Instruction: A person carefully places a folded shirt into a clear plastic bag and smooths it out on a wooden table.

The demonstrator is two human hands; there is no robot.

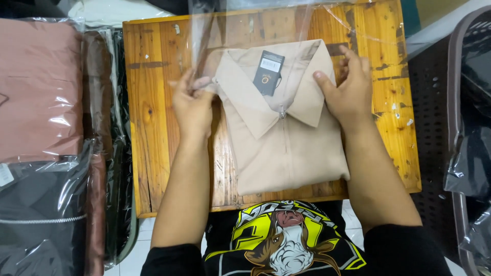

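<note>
Folded beige shirt (280, 135): collared, zipped at the neck, laid flat at the middle of the wooden table (148, 102), collar toward the far edge. A black hang tag (269, 71) is seen resting on the collar opening.

Clear plastic bag (245, 25): thin, transparent, held up over the far end of the shirt; its mouth is drawn around the collar area, while the shirt's near part lies uncovered on the table.

Left hand (192, 105): placed at the shirt's left collar corner; the grip is pinched together on the bag's edge.

Right hand (349, 92): placed at the shirt's right shoulder; the thumb is pressed on the fabric and the fingers are curled behind the edge, clamped on shirt and bag film together.

Bagged garments, left of the table: a pink one (38, 87) far, a dark one (36, 220) near, with brown and black pieces (99, 153) stacked on edge just beside the table.

Dark plastic-wrapped items (473, 153): held in a container at the right.
</note>
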